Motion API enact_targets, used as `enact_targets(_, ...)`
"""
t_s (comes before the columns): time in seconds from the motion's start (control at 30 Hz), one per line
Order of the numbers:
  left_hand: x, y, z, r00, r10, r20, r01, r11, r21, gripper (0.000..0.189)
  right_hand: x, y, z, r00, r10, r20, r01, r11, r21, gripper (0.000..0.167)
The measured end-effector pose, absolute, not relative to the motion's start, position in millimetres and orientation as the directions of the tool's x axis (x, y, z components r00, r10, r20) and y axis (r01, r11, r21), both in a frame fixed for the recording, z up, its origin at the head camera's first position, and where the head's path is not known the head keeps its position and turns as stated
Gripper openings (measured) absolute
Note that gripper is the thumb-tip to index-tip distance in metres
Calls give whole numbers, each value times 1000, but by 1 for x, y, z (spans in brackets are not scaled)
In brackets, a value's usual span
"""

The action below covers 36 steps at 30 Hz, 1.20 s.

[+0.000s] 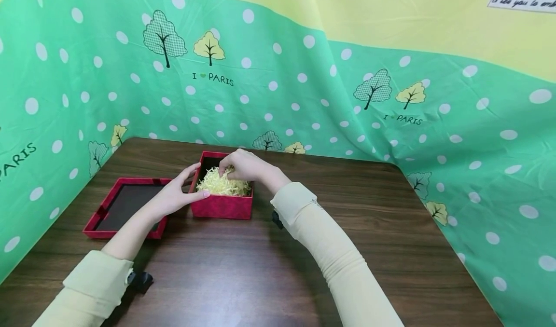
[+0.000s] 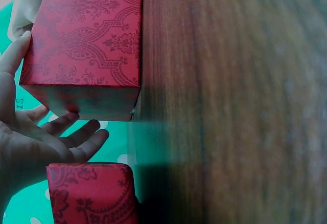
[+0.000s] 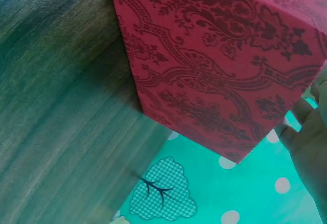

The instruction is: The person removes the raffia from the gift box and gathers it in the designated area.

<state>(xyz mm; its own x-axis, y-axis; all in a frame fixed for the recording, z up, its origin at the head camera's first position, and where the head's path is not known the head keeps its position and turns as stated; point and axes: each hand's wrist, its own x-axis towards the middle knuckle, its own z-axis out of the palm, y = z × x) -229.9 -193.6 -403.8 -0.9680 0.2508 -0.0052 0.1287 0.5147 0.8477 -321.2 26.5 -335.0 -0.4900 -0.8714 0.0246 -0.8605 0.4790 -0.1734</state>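
Note:
An uncovered red patterned box (image 1: 222, 208) stands on the table, holding pale yellow shredded paper (image 1: 217, 184). Spread along the box's left side, my left hand (image 1: 173, 194) has its thumb at the front corner and its fingers reaching toward the back. The left wrist view shows those fingers extended beside the patterned wall (image 2: 84, 35). From the right, my right hand (image 1: 243, 165) reaches over the rim, fingers bent down and pinching into the shredded paper. Its fingertips are partly hidden there; in the right wrist view the box wall (image 3: 204, 65) covers them.
Left of the box lies a red-edged lid (image 1: 121, 233), its dark inside facing up, partly beneath my left forearm. The brown wooden table (image 1: 347, 221) extends to the right. Behind it hangs a green and yellow curtain (image 1: 282, 100) with dots and trees.

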Motion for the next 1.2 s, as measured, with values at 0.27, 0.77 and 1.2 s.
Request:
enact_targets(0.27,-229,-193,-401,-967,255,0,138,524,841,92,-321,28,-325,-504,-863,27,-846,488,-214,18)
enact_targets(0.77,-231,-193,-402,-965,263,12,150,513,845,93,-323,35,-301,-532,-844,62,-823,499,-272,21)
enact_targets(1.2,-232,-194,-403,-968,251,2,138,524,840,95,-323,45,-279,-528,-842,114,-824,475,-309,21)
